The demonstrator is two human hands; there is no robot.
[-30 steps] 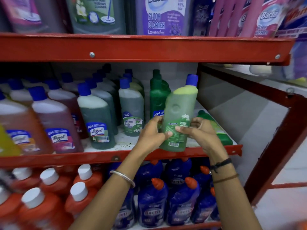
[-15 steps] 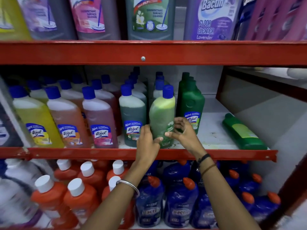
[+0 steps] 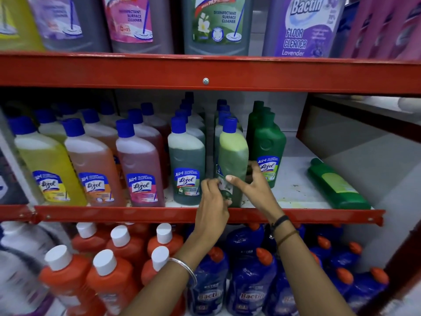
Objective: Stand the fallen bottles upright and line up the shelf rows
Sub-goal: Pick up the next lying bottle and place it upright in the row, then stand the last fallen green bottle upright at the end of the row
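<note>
A light green bottle (image 3: 233, 156) with a blue cap stands upright at the front of the middle shelf (image 3: 182, 214), between a dark green Lizol bottle (image 3: 186, 165) and a solid green bottle (image 3: 268, 147). My left hand (image 3: 213, 201) grips its lower left side. On its lower right side is my right hand (image 3: 252, 185), fingers wrapped around it and the thumb across the label. A green bottle (image 3: 337, 184) lies on its side at the right end of the same shelf.
Rows of yellow (image 3: 43, 160), orange (image 3: 91, 160) and pink (image 3: 139, 165) Lizol bottles fill the shelf's left. Large cleaner jugs (image 3: 216, 23) stand on the upper shelf. Orange bottles (image 3: 109, 277) and blue Bactin bottles (image 3: 250, 283) crowd the lower shelf. A red upright (image 3: 303, 119) bounds the right.
The light green bottle went from tilted in the air to standing upright at the shelf front in its row. Both hands stayed on it and slid lower. The camera turned left.
</note>
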